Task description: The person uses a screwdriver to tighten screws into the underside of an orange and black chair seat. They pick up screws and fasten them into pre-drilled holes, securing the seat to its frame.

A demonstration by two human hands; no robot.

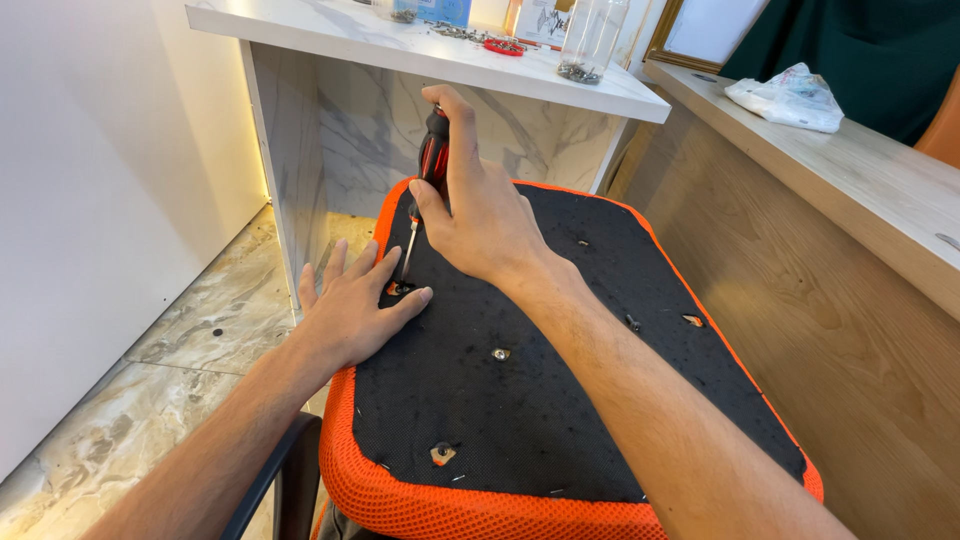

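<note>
My right hand (480, 215) grips a red-and-black screwdriver (428, 175) at the orange-edged black seat underside's (520, 400) ten-o'clock hole; my left hand (350, 305) lies flat, open; several holes remain unworked, I judge.

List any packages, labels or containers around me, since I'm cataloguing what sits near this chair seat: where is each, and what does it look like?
Clear plastic bottle: on the white marble-look counter, tall, with small metal bits at the bottom.
Printed box: at the counter's back, white and orange, partly cut off.
Blue-labelled container: counter's top edge, mostly out of frame.
White plastic bag: crumpled on the wooden ledge, at right.
</note>
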